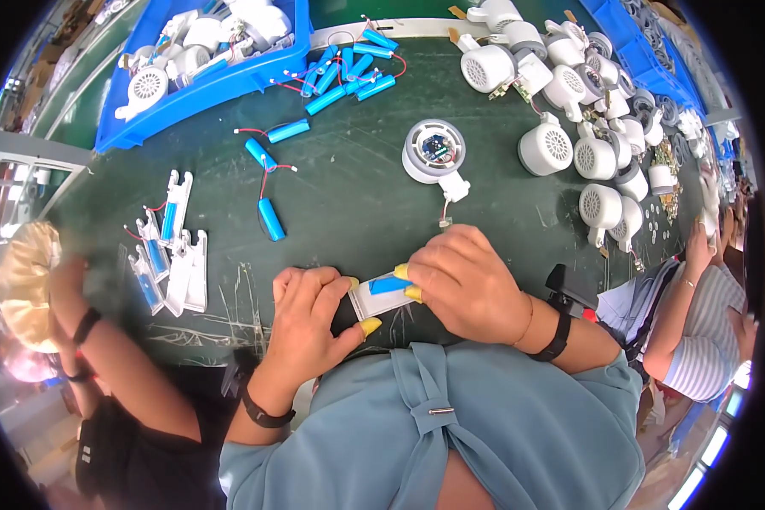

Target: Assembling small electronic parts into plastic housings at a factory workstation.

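A white plastic handle shell [384,303] lies near the table's front edge, between my two hands. My left hand [304,319] grips its left end, thumb on the near side and forefinger on the far side. A blue cylindrical battery [388,284] sits in or just over the shell; which one I cannot tell. My right hand [467,285] pinches at the battery's right end, thumb and forefinger closed there. Yellow finger covers sit on several fingertips. Just beyond my hands stands a round white housing [434,151] with a circuit board showing and a short wire with a plug.
At left are white shells [178,272], some with batteries. Loose wired batteries [340,76] lie at the back. A blue bin [204,95] of white parts stands back left. Several white fan-like units [546,149] crowd the right. Other people work at both sides.
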`<move>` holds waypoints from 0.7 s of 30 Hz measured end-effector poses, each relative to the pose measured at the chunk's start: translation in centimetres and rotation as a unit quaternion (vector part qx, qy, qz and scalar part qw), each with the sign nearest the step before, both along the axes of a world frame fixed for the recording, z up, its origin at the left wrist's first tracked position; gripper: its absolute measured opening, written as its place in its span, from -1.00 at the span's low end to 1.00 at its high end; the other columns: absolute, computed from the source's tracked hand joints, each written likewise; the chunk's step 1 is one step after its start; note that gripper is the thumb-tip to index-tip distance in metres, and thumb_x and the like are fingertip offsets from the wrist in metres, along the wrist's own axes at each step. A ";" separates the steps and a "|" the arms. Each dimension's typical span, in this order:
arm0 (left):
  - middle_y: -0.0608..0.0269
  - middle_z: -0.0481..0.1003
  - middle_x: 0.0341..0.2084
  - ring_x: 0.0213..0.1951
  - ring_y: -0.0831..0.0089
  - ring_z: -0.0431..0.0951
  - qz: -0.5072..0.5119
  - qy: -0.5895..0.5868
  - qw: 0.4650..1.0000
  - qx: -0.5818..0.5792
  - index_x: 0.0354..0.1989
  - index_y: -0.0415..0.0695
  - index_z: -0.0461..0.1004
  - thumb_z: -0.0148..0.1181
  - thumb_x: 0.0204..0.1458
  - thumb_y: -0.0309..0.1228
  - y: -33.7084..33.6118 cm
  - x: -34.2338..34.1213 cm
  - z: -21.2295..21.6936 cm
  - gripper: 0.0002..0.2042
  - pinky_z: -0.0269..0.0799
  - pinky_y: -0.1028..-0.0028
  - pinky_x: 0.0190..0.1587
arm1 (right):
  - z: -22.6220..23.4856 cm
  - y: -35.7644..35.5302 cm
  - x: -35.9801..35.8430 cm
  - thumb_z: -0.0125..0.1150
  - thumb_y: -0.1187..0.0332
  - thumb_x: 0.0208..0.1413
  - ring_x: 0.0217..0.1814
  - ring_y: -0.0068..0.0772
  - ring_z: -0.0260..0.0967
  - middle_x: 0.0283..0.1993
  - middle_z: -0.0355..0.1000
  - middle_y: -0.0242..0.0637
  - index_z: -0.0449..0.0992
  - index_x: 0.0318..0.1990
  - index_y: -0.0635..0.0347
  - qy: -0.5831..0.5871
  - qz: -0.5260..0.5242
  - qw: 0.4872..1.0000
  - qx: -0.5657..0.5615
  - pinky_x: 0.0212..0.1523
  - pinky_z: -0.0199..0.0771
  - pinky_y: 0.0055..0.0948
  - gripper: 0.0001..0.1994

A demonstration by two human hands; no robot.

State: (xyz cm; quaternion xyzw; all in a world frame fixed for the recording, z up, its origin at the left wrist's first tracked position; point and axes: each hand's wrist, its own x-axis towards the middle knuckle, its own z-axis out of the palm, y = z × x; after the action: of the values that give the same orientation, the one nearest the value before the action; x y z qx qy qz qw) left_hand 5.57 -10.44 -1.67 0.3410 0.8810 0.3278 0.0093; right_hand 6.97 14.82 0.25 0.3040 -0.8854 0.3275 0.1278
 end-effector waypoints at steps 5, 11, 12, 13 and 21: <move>0.14 0.40 -0.18 -0.19 0.16 0.41 -0.003 0.003 1.000 0.012 -0.07 -0.20 0.44 0.48 -0.33 -0.36 0.2 -0.2 -0.2 -0.44 0.15 0.19 0.03 | -1.3 -0.9 0.5 0.27 0.49 -0.09 -0.13 -0.22 0.39 -0.19 0.44 -0.25 0.50 -0.19 0.27 0.008 0.019 0.999 0.041 0.07 0.38 -0.14 -0.75; 0.12 0.41 -0.18 -0.19 0.12 0.39 -0.010 0.019 1.000 0.010 -0.09 -0.19 0.43 0.50 -0.39 -0.37 0.5 -0.5 0.1 -0.42 0.21 0.19 -0.01 | -1.7 -0.9 0.7 0.24 0.47 -0.05 -0.12 -0.26 0.39 -0.18 0.44 -0.27 0.51 -0.17 0.24 0.017 0.033 0.996 0.078 0.14 0.35 -0.13 -0.76; 0.12 0.41 -0.17 -0.18 0.12 0.40 -0.008 0.010 1.000 0.006 -0.08 -0.20 0.43 0.49 -0.37 -0.37 0.3 -0.3 0.3 -0.43 0.19 0.18 0.01 | -1.7 -0.9 0.8 0.25 0.47 -0.07 -0.11 -0.25 0.39 -0.17 0.44 -0.28 0.52 -0.15 0.23 0.000 0.041 0.997 0.073 0.15 0.35 -0.12 -0.73; 0.13 0.40 -0.15 -0.16 0.12 0.41 -0.009 0.004 1.000 0.003 -0.07 -0.21 0.44 0.48 -0.35 -0.37 0.3 -0.4 0.4 -0.43 0.18 0.18 0.04 | -1.6 -0.7 0.7 0.27 0.47 -0.09 -0.09 -0.24 0.39 -0.15 0.45 -0.28 0.52 -0.13 0.22 -0.015 0.047 0.996 0.069 0.15 0.35 -0.11 -0.71; 0.03 0.41 -0.04 -0.02 0.00 0.38 0.039 -0.018 0.997 -0.056 0.00 -0.21 0.43 0.49 -0.35 -0.40 -0.2 -1.3 1.9 -0.39 0.29 0.17 0.06 | 1.1 2.4 -4.0 0.34 0.34 0.01 0.20 0.10 0.30 0.18 0.31 -0.01 0.39 0.13 0.25 0.039 -0.177 0.981 -0.068 0.19 0.32 -0.11 -0.50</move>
State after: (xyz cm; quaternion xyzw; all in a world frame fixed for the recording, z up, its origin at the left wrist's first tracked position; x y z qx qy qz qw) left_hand 4.24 -10.65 0.20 0.2994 0.9103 0.2839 0.0318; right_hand 3.01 17.19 1.35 0.1460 -0.8951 0.3474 0.2383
